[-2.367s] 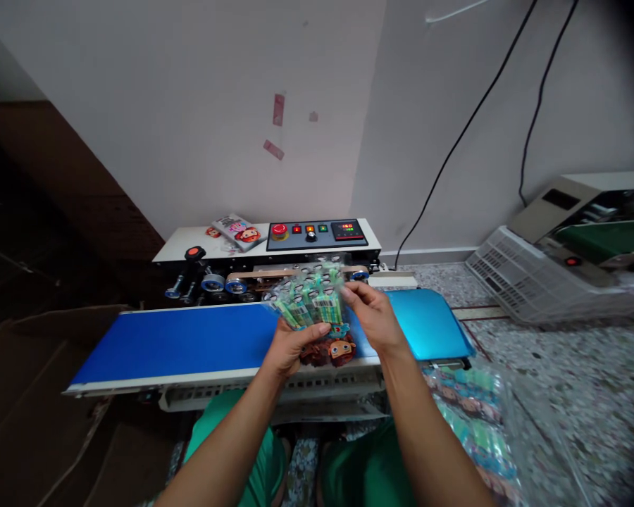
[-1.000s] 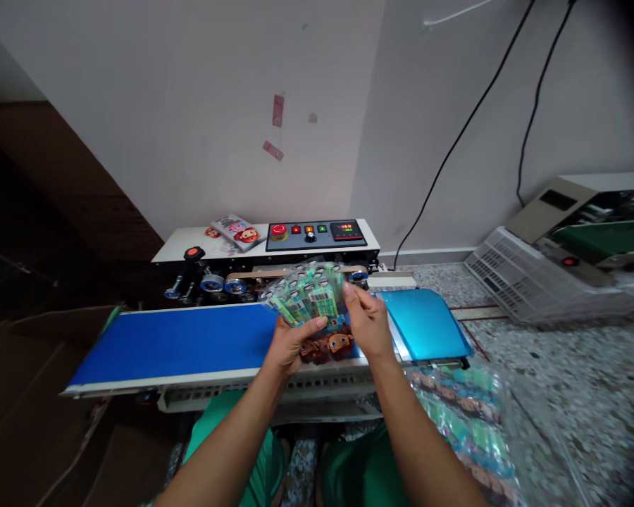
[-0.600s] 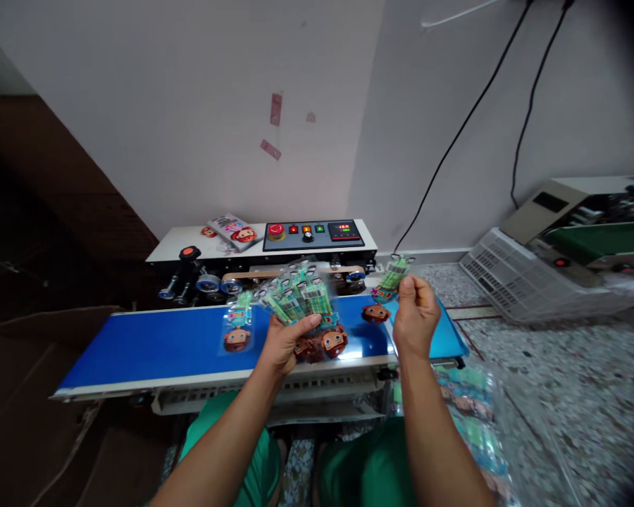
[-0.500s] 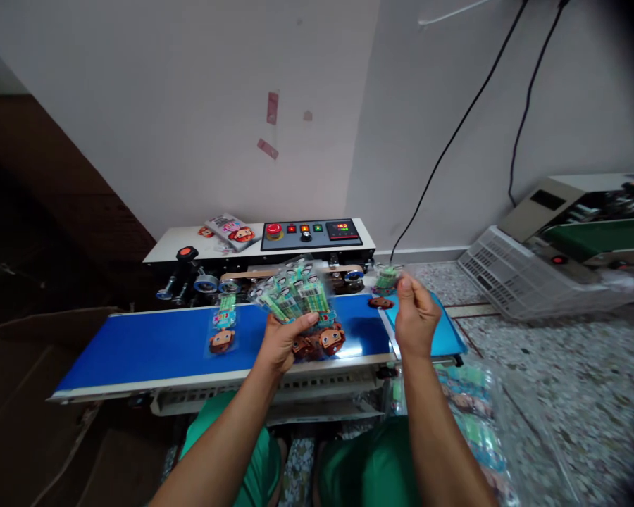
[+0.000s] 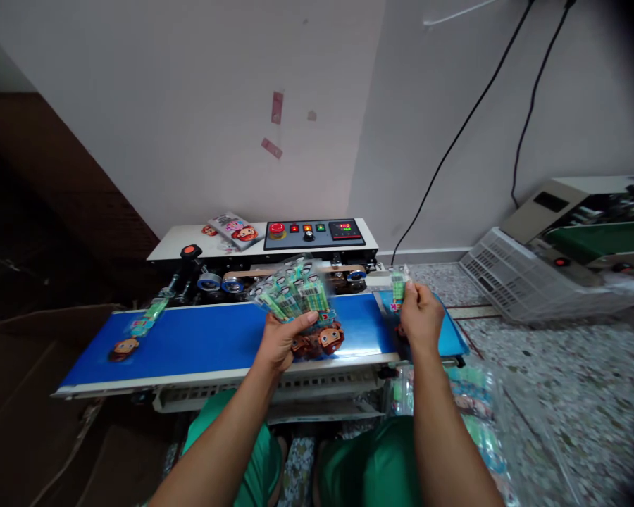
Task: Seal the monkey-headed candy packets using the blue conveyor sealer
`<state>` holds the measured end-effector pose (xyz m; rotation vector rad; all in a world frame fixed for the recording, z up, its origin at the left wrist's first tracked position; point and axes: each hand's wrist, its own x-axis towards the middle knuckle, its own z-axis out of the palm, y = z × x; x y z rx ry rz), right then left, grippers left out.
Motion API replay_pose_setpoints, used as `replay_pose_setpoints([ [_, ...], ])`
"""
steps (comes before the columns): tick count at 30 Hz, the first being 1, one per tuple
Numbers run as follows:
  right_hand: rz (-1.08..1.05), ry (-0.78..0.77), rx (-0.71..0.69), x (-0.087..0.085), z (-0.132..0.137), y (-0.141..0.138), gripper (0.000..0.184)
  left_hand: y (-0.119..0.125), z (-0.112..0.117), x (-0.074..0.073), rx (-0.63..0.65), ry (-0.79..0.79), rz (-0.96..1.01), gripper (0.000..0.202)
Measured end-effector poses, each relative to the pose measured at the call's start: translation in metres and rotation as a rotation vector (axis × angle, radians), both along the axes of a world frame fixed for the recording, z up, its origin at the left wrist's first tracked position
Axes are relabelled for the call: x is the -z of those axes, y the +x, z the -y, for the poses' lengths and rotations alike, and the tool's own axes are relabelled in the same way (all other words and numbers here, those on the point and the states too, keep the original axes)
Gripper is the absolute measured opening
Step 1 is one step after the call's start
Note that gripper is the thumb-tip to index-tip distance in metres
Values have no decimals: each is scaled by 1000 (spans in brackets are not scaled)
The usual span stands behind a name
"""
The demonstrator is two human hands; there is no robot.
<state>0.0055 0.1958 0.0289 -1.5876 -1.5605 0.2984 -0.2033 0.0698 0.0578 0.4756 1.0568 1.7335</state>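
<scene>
My left hand [image 5: 284, 340] is closed around a fanned stack of clear plastic packets [image 5: 301, 296], each with green contents, a barcode and a cartoon face at the bottom. The stack is over the middle of the blue conveyor belt [image 5: 206, 345]. My right hand [image 5: 421, 313] pinches a single similar packet [image 5: 398, 285] by its upper edge, at the belt's right end by the sealing machine's intake. Another packet [image 5: 142, 327] lies tilted on the left part of the belt. What the packets contain is unclear.
Behind the belt stands the band sealing machine with its control panel [image 5: 315, 234]; a printed pack [image 5: 237, 231] rests on top. More packets in clear bags [image 5: 478, 401] are on the floor at right. A white crate [image 5: 512, 274] holds a second machine. Cardboard [image 5: 21, 380] is at left.
The packet on the belt has travelled left and turned at a slant. My right hand has shifted slightly right and down, and its packet now hangs more upright. My left hand stays put.
</scene>
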Motion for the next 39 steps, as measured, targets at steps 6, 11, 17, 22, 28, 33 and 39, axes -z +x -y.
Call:
replay_pose_setpoints([
  [6,326,-289,62,16,-18,-14,40,2,-1,0,29,-25,15,52],
  [11,259,-143,-84,5,-4,-44,38,6,-2,1,0,-51,-11,45],
  [17,-432,-30,-581,-35,45,-70,30,6,-7,4,3,-5,-15,45],
  [22,-515,48,-548,-40,65,-83,20,8,-7,4,22,-4,-15,46],
  [28,-509,183,-252,-31,54,-77,23,9,-8,7,0,-5,-1,47],
  [33,-208,146,-20,-9,13,-29,28,5,-7,6,-24,-40,-16,52],
  [39,224,-114,63,19,-20,0,29,4,-6,3,-35,-42,-42,43],
])
